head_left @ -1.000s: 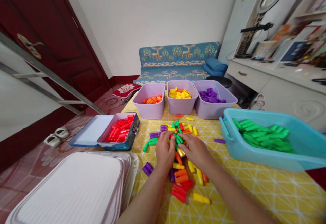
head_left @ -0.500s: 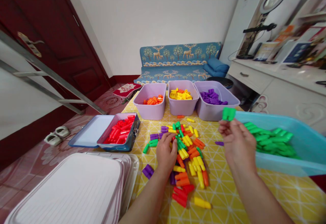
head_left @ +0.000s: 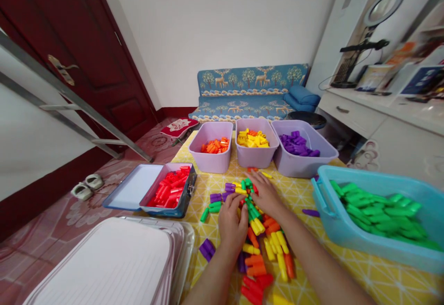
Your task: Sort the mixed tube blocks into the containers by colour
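Observation:
On the table lies a loose pile of coloured plastic pieces shaped like joined tubes, in green, yellow, orange, red and purple. My left hand [head_left: 233,224] rests over the pile's left side, fingers curved and thumb apart, touching pieces. Next to it, green pieces [head_left: 214,207] and purple pieces [head_left: 215,197] lie to the left. My right hand [head_left: 266,196] reaches over the far right of the pile, its fingers stretched and apart; nothing shows in its grasp. Green and yellow pieces [head_left: 257,226] lie between the two hands. Parts of the pile are hidden beneath both hands.
Behind the pile stand lilac bins with orange [head_left: 215,146], yellow [head_left: 253,138] and purple pieces [head_left: 298,144]. A blue tub [head_left: 333,231] of green pieces is at right. At left are an open tin [head_left: 182,208] of red pieces and stacked white lids [head_left: 104,263].
My right hand has moved left from beside the blue tub to the pile, and the green piece it held is no longer in it. My left hand stays over the pile.

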A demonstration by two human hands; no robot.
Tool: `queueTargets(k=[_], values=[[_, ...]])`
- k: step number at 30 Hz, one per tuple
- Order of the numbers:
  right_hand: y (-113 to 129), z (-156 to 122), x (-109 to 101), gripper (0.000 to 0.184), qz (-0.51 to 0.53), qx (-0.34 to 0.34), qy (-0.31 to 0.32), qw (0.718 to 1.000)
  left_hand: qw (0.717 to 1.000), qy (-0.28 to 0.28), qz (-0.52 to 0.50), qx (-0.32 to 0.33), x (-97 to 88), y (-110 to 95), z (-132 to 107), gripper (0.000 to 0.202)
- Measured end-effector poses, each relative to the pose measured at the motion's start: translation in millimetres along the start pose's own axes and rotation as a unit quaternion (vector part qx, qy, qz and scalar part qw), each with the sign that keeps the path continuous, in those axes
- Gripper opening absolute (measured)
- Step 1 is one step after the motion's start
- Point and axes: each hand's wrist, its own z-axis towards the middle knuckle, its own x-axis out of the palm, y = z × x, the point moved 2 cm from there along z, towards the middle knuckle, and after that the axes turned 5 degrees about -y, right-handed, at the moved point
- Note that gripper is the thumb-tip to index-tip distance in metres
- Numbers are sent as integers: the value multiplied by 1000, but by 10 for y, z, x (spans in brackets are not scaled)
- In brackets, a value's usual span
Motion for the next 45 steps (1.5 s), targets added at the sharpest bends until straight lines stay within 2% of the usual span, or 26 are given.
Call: queueTargets(k=[3,8,10,13,16,19,23,27,30,33,35,37,40,45], values=[[58,35,5,49,-52,-15,65,996,1000,-1,-1,-5,0,7,-2,26],[159,-173,-188,32,-49,-6,57,997,1000,-19,-6,-3,-2,10,1,28],[169,-284,-246,30,-46,-3,71,996,1000,-15,12,5,-2,0,0,31],[176,-418,-284,37,-51,4,84,995,998,17,49,25,-5,-35,-3,36],[168,-500,-278,42,-45,40,68,996,996,47,64,38,-17,-75,-4,34],[149,-559,-263,41,-10,72,40,997,996,51,58,38,-26,-94,-3,33],[145,-613,-265,40,-8,54,52,997,997,40,58,23,-18,-80,-4,23],[174,-605,-326,37,-56,50,57,996,997,34,70,25,-8,-56,-4,16],[184,-575,-403,33,-63,56,16,996,996,33,69,34,-9,-50,-5,16],[161,-552,-492,27,33,79,-45,995,996,39,70,37,-12,-55,-6,15],[147,-543,-553,22,137,121,-77,980,996,46,74,35,-14,-62,-6,14],[158,-536,-618,17,243,166,-109,950,995,51,76,31,-14,-68,-4,13],[221,-523,-725,22,367,207,-161,892,995,53,74,30,-9,-67,-4,13],[244,-510,-924,23,497,264,-248,789,996,49,73,32,-4,-57,-16,13]])
